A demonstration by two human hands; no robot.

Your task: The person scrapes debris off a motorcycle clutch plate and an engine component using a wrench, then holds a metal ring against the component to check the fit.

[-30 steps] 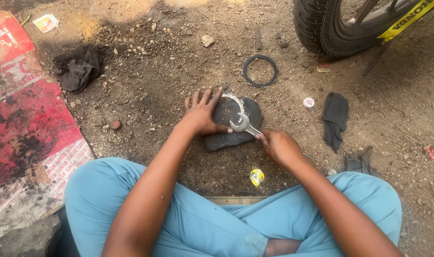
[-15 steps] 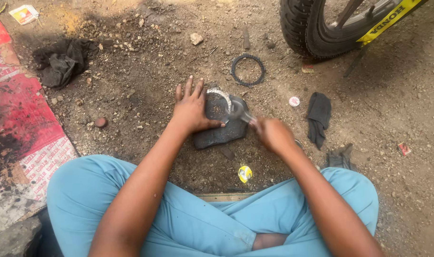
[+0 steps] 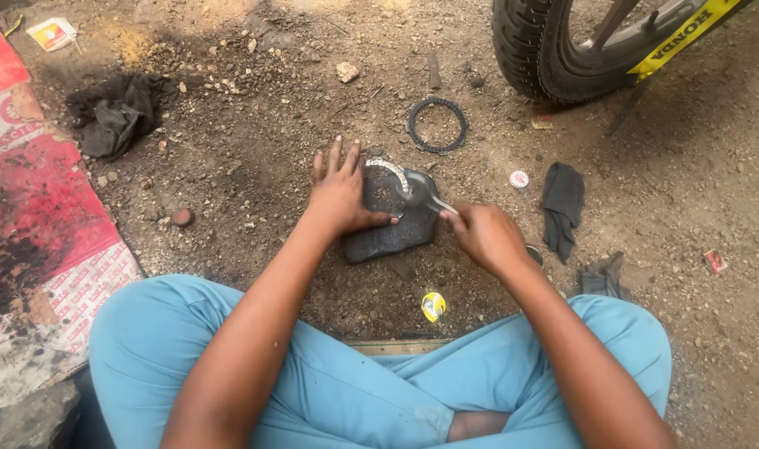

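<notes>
A: What is the left hand (image 3: 339, 195) doing?

B: It is pressing flat, fingers spread, on a dark slab (image 3: 392, 229) lying on the dirt ground (image 3: 254, 166), and it is touching a toothed metal ring (image 3: 389, 170) resting on the slab's 12 o'clock end.

A: And the right hand (image 3: 483, 237)?

B: It is sitting at the slab's 3 o'clock, fingers clamped on a metal tool (image 3: 425, 195) whose rounded head is reaching onto the ring.

A: What is lying around?

B: A black ring (image 3: 437, 125) at 12 o'clock, a tyre (image 3: 533, 50) at 1 o'clock, a dark cloth (image 3: 562, 204) at 3 o'clock, a yellow cap (image 3: 433, 306) at 6 o'clock, a rag (image 3: 113, 112) at 10 o'clock.
</notes>
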